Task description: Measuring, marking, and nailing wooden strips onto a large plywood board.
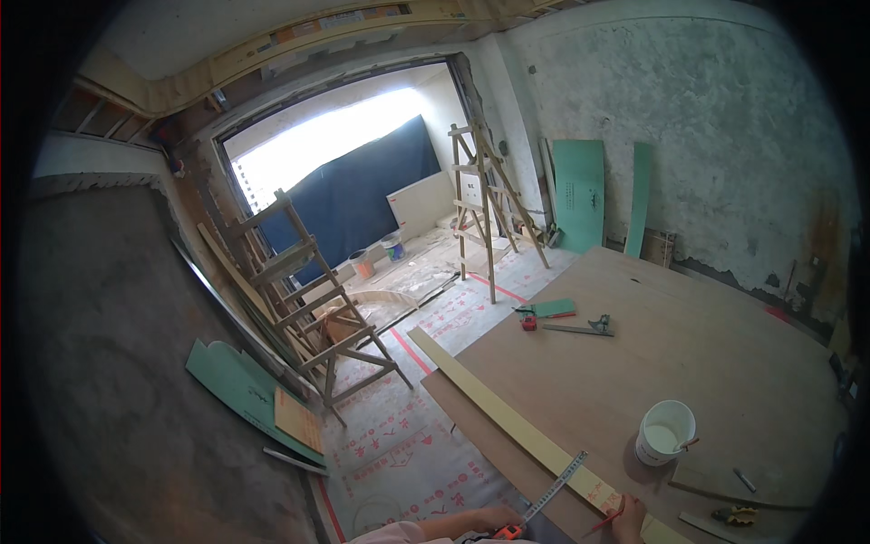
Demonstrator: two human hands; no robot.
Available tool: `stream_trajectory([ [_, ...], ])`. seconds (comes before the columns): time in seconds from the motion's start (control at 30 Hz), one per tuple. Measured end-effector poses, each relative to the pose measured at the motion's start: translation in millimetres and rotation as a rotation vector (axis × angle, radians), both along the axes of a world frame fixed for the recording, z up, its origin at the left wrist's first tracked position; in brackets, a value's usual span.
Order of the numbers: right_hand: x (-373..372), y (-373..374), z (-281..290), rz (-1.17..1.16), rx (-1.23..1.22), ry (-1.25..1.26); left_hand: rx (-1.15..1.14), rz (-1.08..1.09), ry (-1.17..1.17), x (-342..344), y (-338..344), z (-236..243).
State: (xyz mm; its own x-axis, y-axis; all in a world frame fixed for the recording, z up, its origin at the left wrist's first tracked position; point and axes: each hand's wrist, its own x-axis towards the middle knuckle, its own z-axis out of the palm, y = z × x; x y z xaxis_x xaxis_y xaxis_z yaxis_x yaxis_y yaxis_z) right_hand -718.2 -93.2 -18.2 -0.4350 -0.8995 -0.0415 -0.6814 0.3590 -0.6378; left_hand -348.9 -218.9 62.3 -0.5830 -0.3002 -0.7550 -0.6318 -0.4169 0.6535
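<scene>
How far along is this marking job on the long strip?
Done: the strip lies on the board, with the tape stretched across it. In hand: the left hand holds the tape, and the right hand holds a red pencil at the strip. Left: no marks or cuts are visible farther along.

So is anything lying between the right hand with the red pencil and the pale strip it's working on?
Nothing visible does. The right hand holds the red pencil right at the pale strip, beside the tape measure blade that the left hand stretches across it. The white bucket stands apart, on the board.
</scene>
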Motion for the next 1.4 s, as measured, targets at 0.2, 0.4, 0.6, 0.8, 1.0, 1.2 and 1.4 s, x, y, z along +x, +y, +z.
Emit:
stream_trajectory([
  [0.2,-0.3,-5.6,17.2,-0.022,0.109,0.026,-0.293,-0.274,0.164,10.6,-6.3,-39.9],
  [0.4,-1.2,-9.1,15.2,-0.01,0.164,0.077,-0.248,-0.219,0.027,4.4,-3.4,-24.8],
  [0.6,16.4,-5.7,30.2,-0.035,0.139,0.218,-0.354,-0.319,0.025,3.8,-1.5,-20.4],
  [0.8,26.0,-3.1,12.2,-0.04,0.05,0.241,-0.449,-0.401,0.103,6.8,-0.3,-29.9],
  [1.0,31.3,6.6,19.7,-0.018,-0.096,0.348,-0.51,-0.483,0.125,4.1,-1.0,-26.0],
  [1.2,28.2,3.4,4.7,-0.031,-0.125,0.36,-0.463,-0.456,0.089,7.4,-4.1,-43.5],
  [1.4,32.5,7.0,15.6,-0.013,-0.124,0.373,-0.394,-0.363,0.026,-9.4,2.0,1.9],
])
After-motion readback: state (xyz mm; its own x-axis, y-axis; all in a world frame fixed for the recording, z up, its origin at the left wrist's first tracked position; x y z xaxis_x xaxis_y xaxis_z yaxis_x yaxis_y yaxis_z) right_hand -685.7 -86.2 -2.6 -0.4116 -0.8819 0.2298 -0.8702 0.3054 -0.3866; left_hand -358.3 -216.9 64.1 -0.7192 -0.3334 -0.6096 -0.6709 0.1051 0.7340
